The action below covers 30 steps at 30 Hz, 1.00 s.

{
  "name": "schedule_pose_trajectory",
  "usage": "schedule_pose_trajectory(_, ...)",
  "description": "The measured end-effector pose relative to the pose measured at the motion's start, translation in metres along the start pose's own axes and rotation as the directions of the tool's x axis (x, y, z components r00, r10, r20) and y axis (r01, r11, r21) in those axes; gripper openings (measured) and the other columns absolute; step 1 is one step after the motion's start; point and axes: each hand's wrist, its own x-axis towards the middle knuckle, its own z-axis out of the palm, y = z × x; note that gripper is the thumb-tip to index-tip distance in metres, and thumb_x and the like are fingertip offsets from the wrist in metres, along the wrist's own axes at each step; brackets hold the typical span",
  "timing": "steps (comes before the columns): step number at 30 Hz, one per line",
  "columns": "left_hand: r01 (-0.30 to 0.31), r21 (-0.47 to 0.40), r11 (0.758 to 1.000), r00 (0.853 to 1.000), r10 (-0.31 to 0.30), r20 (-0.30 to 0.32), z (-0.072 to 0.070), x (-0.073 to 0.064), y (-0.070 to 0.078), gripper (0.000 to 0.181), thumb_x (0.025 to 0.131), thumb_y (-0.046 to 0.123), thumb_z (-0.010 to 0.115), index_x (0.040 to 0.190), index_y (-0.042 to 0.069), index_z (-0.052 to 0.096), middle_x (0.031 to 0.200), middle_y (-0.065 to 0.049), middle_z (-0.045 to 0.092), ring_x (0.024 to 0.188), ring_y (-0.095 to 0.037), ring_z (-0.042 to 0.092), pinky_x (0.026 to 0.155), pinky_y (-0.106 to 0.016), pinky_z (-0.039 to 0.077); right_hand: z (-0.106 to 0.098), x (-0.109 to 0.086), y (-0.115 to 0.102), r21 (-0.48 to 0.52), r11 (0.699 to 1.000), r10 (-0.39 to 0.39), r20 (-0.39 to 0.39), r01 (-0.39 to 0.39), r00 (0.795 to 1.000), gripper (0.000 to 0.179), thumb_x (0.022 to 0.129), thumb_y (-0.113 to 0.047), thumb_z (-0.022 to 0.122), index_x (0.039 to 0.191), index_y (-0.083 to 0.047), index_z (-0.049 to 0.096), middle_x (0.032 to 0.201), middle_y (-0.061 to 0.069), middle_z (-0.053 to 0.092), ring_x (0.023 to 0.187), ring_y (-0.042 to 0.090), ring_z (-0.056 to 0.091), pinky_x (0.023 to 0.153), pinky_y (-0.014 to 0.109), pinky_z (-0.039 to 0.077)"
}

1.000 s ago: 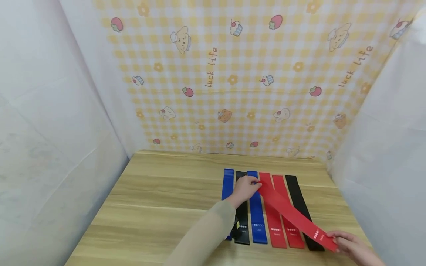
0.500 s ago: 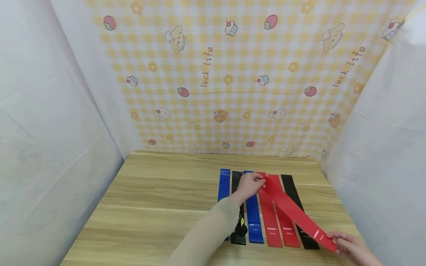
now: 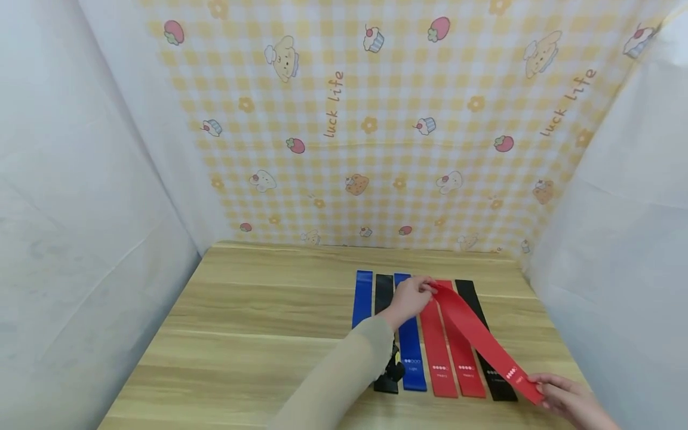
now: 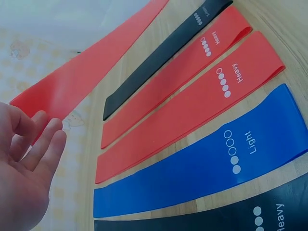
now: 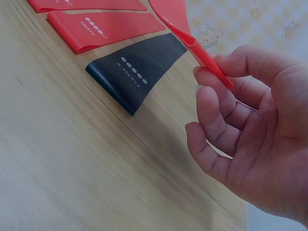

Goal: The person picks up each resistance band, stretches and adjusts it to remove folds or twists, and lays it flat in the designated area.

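A red resistance band (image 3: pixel 478 335) is stretched diagonally above a row of flat bands, held at both ends. My left hand (image 3: pixel 408 300) pinches its far end; the left wrist view shows the band rising from the fingers (image 4: pixel 57 139). My right hand (image 3: pixel 570 399) pinches the near, printed end between thumb and fingers, also seen in the right wrist view. Under it lie a red Heavy band (image 3: pixel 439 358), a second red Heavy band (image 3: pixel 466 371) and a black X-Heavy band (image 3: pixel 502 387), partly covered by the held one.
Left of the red bands lie a blue Light band (image 3: pixel 411 352), a black band (image 3: pixel 384 291) and another blue band (image 3: pixel 363 298), the latter two partly behind the left forearm. White side sheets (image 3: pixel 618 239) and a yellow checked cloth (image 3: pixel 317 161) enclose the wooden table (image 3: pixel 242 316).
My left hand has moved right along the far edge of the row, carrying the red band's far end with it. My right hand has stayed nearly in place, keeping its pinch.
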Motion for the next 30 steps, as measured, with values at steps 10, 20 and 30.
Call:
schedule_pose_trajectory(10, -0.002, 0.066, 0.998, 0.999, -0.001, 0.044, 0.007, 0.004, -0.002, 0.038, 0.097, 0.004, 0.051, 0.131, 0.019, 0.059, 0.112, 0.011, 0.064, 0.071, -0.020, 0.064, 0.043, -0.024, 0.033, 0.017, -0.001, -0.004, 0.031, 0.999, -0.031, -0.024, 0.031, 0.999, 0.021, 0.101, -0.014, 0.049, 0.106, -0.019, 0.070, 0.100, -0.001, 0.060, 0.081, 0.014, 0.059, 0.077, 0.033, 0.052)
schedule_pose_trajectory(20, -0.008, 0.086, 0.996, 0.993, -0.002, 0.120, 0.016, 0.011, 0.008, 0.047, 0.099, 0.005, 0.045, 0.139, 0.027, 0.051, 0.130, 0.008, 0.058, 0.047, -0.014, 0.047, 0.039, -0.024, 0.028, 0.019, -0.002, -0.004, 0.009, 1.000, -0.024, -0.104, 0.025, 0.994, 0.020, 0.100, -0.015, 0.052, 0.112, -0.009, 0.066, 0.098, 0.000, 0.061, 0.079, 0.015, 0.058, 0.075, 0.032, 0.053)
schedule_pose_trajectory(30, -0.095, 0.123, 0.988, 0.976, 0.069, 0.205, 0.021, 0.018, 0.028, 0.052, 0.099, 0.006, 0.044, 0.145, 0.029, 0.042, 0.141, 0.009, 0.049, 0.092, -0.009, 0.065, 0.041, -0.024, 0.031, 0.022, -0.005, -0.008, -0.029, 0.999, -0.035, -0.187, 0.031, 0.982, 0.020, 0.099, -0.017, 0.054, 0.114, -0.009, 0.065, 0.097, 0.000, 0.062, 0.078, 0.015, 0.060, 0.074, 0.032, 0.053)
